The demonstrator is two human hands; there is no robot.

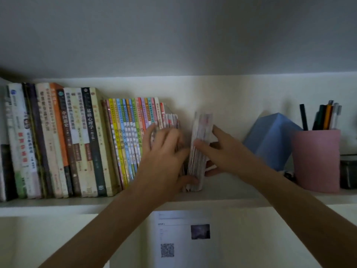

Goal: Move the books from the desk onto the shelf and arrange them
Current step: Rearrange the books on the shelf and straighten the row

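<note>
On the shelf (222, 192), a small stack of thin books (199, 151) stands upright near the middle of the front edge, a narrow gap apart from the row of colourful thin books (133, 140) that already fills the left half. The right hand (224, 151) pinches this stack, thumb across its near spines and fingers behind its right face. The left hand (164, 151) lies with straight, spread fingers against the right end of the standing row, thumb reaching toward the foot of the stack; motion blur hides whether any fingertip curls round a book. My judgement is that the stack is being slid left to close the gap. The risk: the booklets are thin and limp, so if the right grip eases before they meet the row, they could fan out or topple right toward the blue tissue box (270, 140) and the pink pen cup (316, 159). Pushing hard could also buckle the short books (171, 120) at the row's end, or drive them back toward the rear wall.
</note>
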